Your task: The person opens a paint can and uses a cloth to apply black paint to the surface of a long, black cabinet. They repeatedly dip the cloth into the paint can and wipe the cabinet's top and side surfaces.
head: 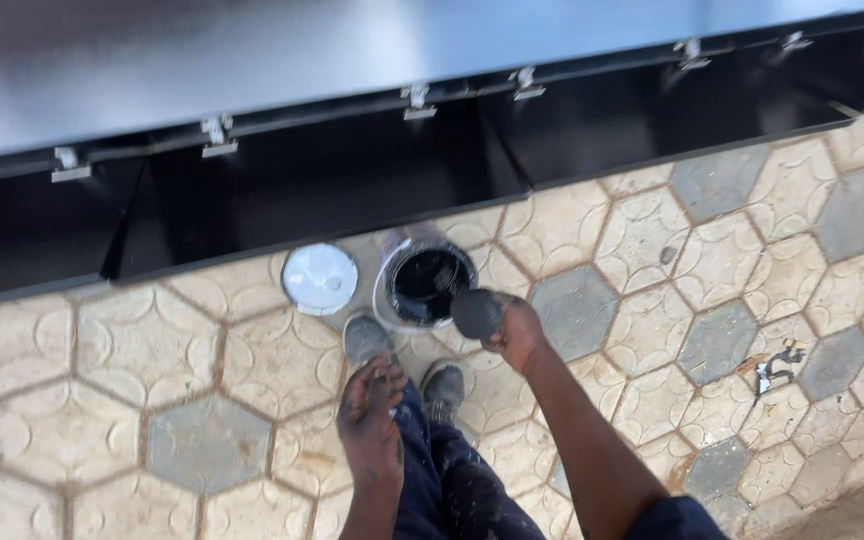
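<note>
The right hand point(514, 330) grips what seems a soft, paint-soaked sponge point(476, 313) beside the open paint can point(430, 284); likely slippery, squeeze gently. The left hand point(370, 420) hangs loose, empty.

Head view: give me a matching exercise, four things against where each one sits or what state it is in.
Things:
1. paint can
2. round lid
3. right hand
4. left hand

Places or states:
A. lies flat on the paving, pale side up, left of the can
B. holds a dark round sponge-like pad beside the can's rim
C. stands open, black paint inside
D. holds nothing, hangs over the knee above the grey shoes

Pairs: 1-C, 2-A, 3-B, 4-D
</note>
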